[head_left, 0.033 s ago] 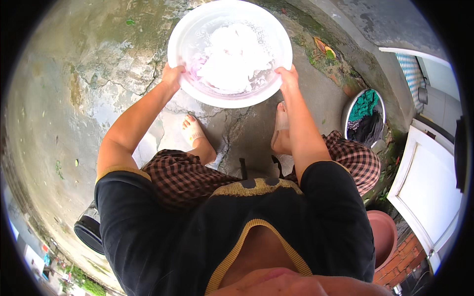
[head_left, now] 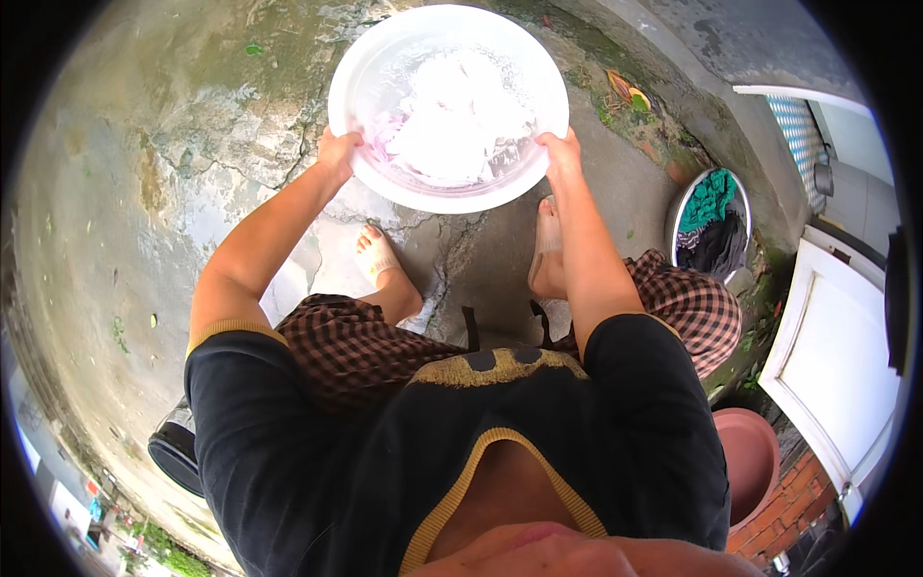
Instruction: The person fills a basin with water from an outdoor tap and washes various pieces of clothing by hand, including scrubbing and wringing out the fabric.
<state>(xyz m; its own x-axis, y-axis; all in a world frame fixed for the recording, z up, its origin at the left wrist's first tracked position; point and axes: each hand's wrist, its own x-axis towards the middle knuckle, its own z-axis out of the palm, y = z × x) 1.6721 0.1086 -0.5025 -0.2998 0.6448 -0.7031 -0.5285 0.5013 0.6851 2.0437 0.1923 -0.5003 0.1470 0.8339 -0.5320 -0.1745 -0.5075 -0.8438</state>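
Observation:
A wide white plastic basin is held out in front of me at the top of the head view. Inside it lies a heap of white cloth, overexposed, with a pinkish-purple patch at its left side and what looks like water around it. My left hand grips the basin's near left rim, thumb over the edge. On the near right rim my right hand holds on the same way. The fingers under the rim are hidden. I cannot tell whether the basin's underside touches the ground.
My feet in clear sandals stand apart on wet, cracked concrete. To the right is a metal basin with green and dark clothes. A white door panel, a reddish basin and a black round-rimmed container are nearer my body.
The white basin appears very slightly lower in the picture, closer to me. Both hands keep their hold on its rim.

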